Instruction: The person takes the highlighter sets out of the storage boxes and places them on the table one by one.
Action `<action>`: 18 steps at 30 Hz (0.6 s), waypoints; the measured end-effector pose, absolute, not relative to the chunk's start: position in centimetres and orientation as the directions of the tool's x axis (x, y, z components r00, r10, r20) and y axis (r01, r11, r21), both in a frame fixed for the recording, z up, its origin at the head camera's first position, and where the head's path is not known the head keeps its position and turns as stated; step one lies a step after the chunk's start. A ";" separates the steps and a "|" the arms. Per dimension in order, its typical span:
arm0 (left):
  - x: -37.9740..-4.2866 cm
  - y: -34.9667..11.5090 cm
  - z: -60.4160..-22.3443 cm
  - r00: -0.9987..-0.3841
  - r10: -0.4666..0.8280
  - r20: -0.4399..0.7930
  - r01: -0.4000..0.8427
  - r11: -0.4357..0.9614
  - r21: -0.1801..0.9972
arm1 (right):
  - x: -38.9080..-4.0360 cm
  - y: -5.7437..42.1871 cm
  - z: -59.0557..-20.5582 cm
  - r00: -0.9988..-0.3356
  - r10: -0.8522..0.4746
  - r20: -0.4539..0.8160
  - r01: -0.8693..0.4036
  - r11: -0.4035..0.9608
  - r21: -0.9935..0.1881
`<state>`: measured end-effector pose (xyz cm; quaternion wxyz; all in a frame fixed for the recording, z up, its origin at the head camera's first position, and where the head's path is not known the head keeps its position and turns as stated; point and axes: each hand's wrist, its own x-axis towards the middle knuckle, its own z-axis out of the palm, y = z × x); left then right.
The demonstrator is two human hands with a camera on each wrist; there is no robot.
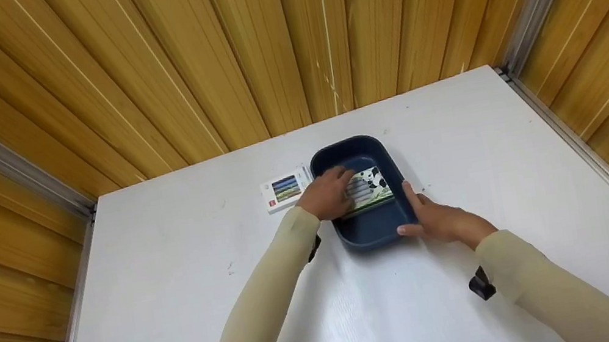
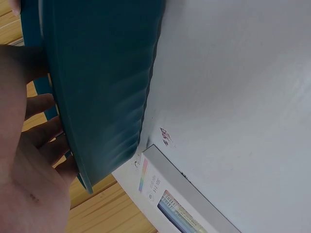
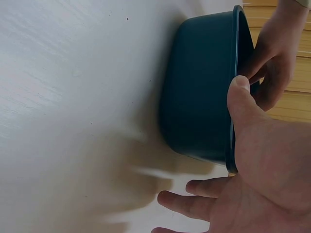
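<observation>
A dark blue plastic bin [image 1: 377, 233] sits on the white table. Inside it lies a box with panda pictures [image 1: 378, 178], its window showing a row of pale sticks. My left hand [image 1: 328, 195] reaches over the bin's left rim and grips the left end of this box; in the left wrist view the bin wall hides the box. On the opposite side, my right hand [image 1: 442, 219] rests against the bin's right rim, its fingers spread. The right wrist view has the right thumb [image 3: 241, 87] on the rim and several fingers [image 3: 187, 204] extended outside the bin.
Left of the bin, close to its wall, a flat white box [image 1: 270, 197] with a window of colored sticks lies on the table [image 1: 176, 291]. Wood-patterned panels [image 1: 259, 48] rise behind the table and along both sides.
</observation>
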<state>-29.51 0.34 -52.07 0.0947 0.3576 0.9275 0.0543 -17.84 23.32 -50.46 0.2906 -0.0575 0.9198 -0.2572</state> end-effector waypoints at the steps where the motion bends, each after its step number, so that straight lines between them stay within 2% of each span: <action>1: -29.5 0.4 -52.1 -0.726 0.673 -0.140 0.652 0.739 0.171 | -17.8 23.3 -50.5 -0.825 -0.254 -0.505 0.044 0.861 -0.506; 18: -29.4 0.8 -52.2 -0.712 0.688 -0.143 0.666 0.725 0.174 | -17.8 23.3 -50.7 -0.826 -0.240 -0.509 0.067 0.856 -0.512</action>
